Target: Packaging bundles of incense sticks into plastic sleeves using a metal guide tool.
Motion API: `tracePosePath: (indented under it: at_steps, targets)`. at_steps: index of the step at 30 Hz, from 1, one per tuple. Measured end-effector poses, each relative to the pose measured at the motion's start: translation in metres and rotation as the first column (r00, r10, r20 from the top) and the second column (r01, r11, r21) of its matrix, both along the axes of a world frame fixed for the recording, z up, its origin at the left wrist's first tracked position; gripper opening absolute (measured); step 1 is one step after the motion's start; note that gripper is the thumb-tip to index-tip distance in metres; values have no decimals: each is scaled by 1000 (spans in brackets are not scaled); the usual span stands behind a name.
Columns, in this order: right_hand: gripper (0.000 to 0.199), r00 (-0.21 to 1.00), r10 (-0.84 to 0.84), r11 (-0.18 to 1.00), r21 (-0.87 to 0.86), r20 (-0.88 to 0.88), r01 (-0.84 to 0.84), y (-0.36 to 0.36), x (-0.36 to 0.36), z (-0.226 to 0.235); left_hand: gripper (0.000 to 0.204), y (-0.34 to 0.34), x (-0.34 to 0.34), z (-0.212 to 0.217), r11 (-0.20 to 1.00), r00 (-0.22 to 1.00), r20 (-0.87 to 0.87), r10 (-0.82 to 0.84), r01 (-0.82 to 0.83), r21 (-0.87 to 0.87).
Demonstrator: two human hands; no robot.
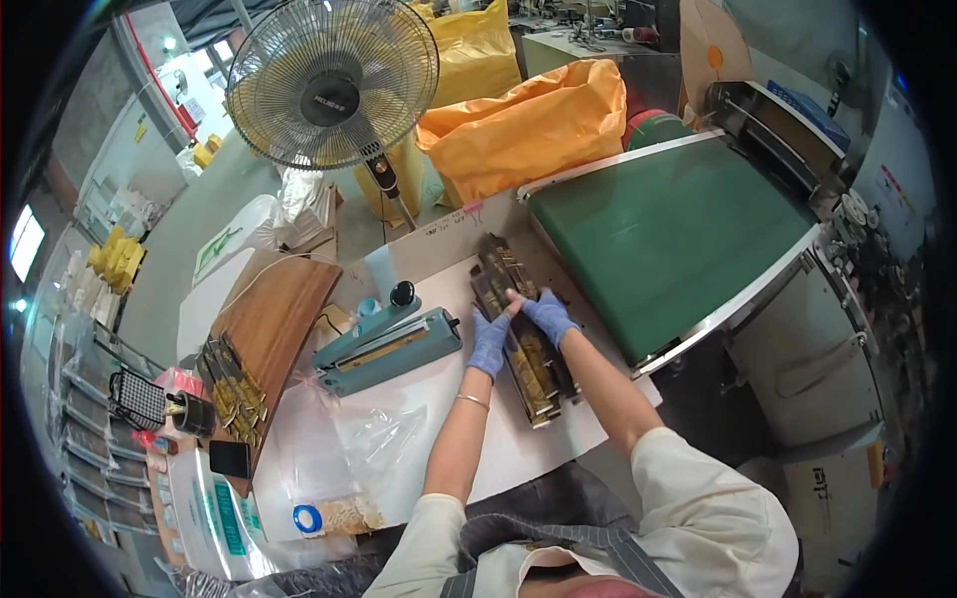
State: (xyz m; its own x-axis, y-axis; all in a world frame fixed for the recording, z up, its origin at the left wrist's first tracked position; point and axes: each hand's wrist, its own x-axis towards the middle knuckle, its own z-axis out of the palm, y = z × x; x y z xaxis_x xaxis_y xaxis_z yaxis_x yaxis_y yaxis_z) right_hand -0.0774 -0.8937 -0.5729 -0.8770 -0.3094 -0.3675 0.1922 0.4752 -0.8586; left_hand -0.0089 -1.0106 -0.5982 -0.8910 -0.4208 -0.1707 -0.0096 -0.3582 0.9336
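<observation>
On the white tabletop lies a bundle of long, narrow dark-and-gold packets (pixel 530 374), pointing away from me. My left hand (pixel 488 344), in a blue glove, presses against the left side of the bundle. From the right, my right hand (pixel 548 317) in a matching glove closes over its upper part. Bare thumb tips show near the middle of the packets, where the two hands almost meet. More such packets (pixel 507 259) stick out beyond my hands. Just left of them stands a teal bench heat sealer (pixel 389 351) with a raised arm and black knob.
A green conveyor belt (pixel 678 234) borders the table on the right. Similar packets (pixel 231 384) lie on a brown wooden board (pixel 279 324) to the left, near a black phone (pixel 230 459). Clear plastic bags (pixel 349 453) cover the table's front. Behind stand a fan (pixel 332 90) and an orange sack (pixel 528 130).
</observation>
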Motion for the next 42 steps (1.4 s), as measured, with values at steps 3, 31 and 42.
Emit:
tracePosePath:
  at_steps: [3,31,42]
  targets:
    - [59,825,268,761,-634,499,136,18,43,-7,66,-2,31,-15,992,997,39,-63,59,108]
    - [56,697,229,616,-453,-679,-644,28,171,128,96,11,193,102,917,871,-384,-306,162,-364]
    - [29,465,876,342,-843,127,-414,-19,198,30,37,17,301,-28,187,631,-55,774,-310,-932]
